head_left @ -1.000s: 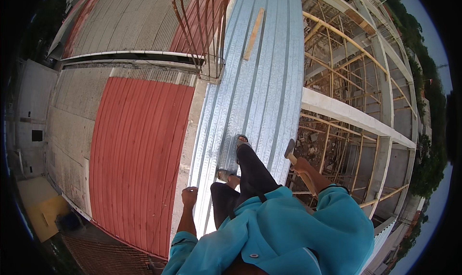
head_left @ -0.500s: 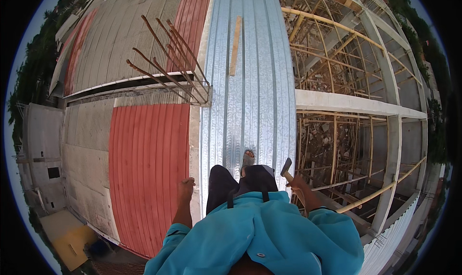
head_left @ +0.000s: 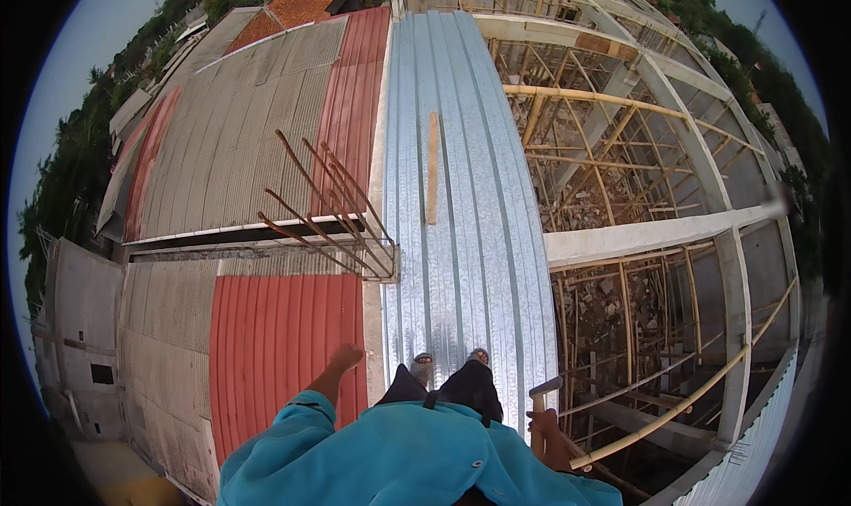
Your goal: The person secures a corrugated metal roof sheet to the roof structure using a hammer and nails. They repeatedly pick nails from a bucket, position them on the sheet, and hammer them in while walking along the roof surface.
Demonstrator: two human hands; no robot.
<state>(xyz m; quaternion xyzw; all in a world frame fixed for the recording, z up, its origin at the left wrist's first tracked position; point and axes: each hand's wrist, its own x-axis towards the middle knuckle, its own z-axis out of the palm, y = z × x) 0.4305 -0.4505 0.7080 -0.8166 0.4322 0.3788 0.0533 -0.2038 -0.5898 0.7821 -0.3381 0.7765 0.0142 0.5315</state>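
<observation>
My right hand (head_left: 550,429) is closed round the handle of a hammer (head_left: 546,386), its head upward, at the right edge of a shiny corrugated metal sheet (head_left: 479,267). My left hand (head_left: 347,357) hangs over the red roofing at the left, its fingers curled and nothing showing in them. Both my feet are on the metal sheet, one foot (head_left: 424,359) beside the other foot (head_left: 480,357). Farther along the sheet lies a narrow wooden strip (head_left: 433,169), apart from both hands.
Rusty rebar rods (head_left: 341,209) stick up left of the sheet. Red panels (head_left: 288,346) and grey corrugated roofing (head_left: 244,134) spread beyond. To the right, a deep open drop holds bamboo poles (head_left: 603,94) and a concrete beam (head_left: 656,233) crossing over rubble.
I have moved a little forward along the sheet, and a second foot now shows. The view has tilted up toward the far roofs. The hammer stays in my right hand.
</observation>
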